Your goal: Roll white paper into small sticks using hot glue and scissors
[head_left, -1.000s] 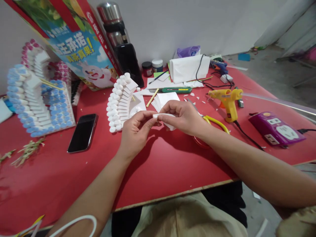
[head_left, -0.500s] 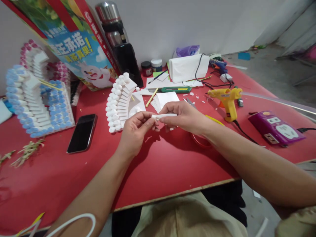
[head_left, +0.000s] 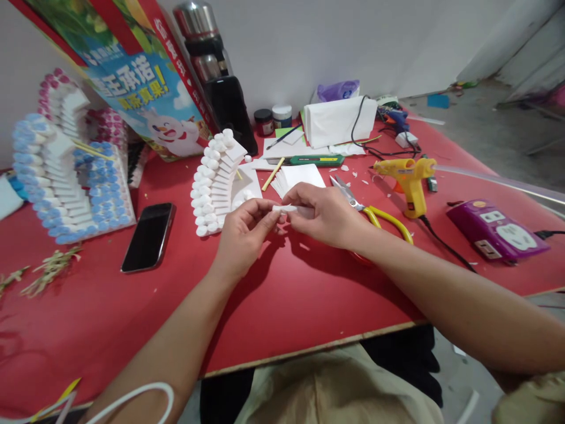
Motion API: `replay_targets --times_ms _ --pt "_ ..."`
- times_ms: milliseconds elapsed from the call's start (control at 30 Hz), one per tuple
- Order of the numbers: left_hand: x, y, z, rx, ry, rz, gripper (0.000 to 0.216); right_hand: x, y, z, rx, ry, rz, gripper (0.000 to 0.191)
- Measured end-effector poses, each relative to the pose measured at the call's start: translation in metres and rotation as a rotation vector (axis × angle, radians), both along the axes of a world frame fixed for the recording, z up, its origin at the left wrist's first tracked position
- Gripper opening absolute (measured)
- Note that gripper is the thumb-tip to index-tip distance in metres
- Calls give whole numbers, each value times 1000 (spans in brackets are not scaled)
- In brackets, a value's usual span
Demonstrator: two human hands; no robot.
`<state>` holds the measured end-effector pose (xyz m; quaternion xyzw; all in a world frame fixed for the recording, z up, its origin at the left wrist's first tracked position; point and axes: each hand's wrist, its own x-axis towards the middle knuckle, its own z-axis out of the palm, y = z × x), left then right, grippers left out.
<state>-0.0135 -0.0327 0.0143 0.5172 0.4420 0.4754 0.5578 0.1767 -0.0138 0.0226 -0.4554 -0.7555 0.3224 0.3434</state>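
White foam, in the form of a small rolled strip, is being held between both hands just above the red tabletop, near the middle of the table and just in front of a stack of white square sheets. The left hand is pinching the strip's left end between thumb and fingertips, closed tightly on it; the right hand is gripping the other end, with the fingers curled over it so that most of the strip is lying hidden under them. Just beyond the left hand, a white stepped foam model edged with rounded white beads is standing on the table. A pair of yellow-handled scissors is lying just to the right of the right hand, partly behind the wrist. A yellow hot-glue gun is resting upright further right, with its black cord trailing toward a purple power strip. A black smartphone is lying face up to the left of the left hand, well apart from it. A similar stepped model with blue beads is sitting at the far left. Small white scraps are lying scattered on the red surface beneath and beyond the hands.
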Motion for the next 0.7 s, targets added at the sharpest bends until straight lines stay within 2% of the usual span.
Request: replay_targets --times_ms 67,200,267,333,433,533,633,700 --pt "-1 0 0 -5 14 4 22 0 0 2 -45 9 1 13" --pt "-3 2 -2 2 14 34 24 1 1 7 -249 180 46 14" --pt "-3 4 -3 -2 1 39 24 1 2 7 -173 174 33 21" --pt "-3 5 -3 -16 -14 33 25 1 2 5 22 69 43 30" --pt "-4 5 -3 -38 -24 6 25 2 1 2 220 -94 88 26" --pt "-5 4 -4 -42 -22 5 25 3 0 2 191 -122 45 18" --pt "-5 4 -5 -30 -39 23 23 3 -1 3 94 -93 6 24" --pt "-5 4 -3 -39 -74 19 20 3 -1 3 122 -119 7 27"
